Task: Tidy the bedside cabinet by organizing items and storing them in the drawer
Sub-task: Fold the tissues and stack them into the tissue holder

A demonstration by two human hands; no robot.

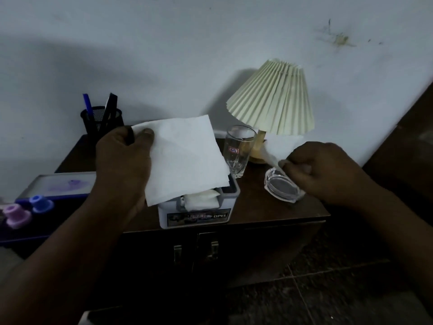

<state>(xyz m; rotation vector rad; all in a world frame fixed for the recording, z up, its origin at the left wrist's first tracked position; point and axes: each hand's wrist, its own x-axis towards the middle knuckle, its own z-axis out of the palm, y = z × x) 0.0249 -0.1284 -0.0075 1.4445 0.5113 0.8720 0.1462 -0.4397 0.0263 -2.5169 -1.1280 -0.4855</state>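
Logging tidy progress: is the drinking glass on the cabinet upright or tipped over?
Upright. The drinking glass stands on its base on the cabinet top, rim up, beside the lamp.

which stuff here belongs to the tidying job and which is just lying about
In use: white tissue sheet (left hand), second white tissue (right hand), grey tissue box.
Lying about: cream pleated lamp, clear drinking glass, glass ashtray, black mesh pen pot.

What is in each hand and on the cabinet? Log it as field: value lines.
left hand: pinches a flat tissue over the tissue box
right hand: pinches a second tissue near the ashtray
cabinet top: tissue box, drinking glass, ashtray, lamp, pen holder
cabinet front: shut, two handles
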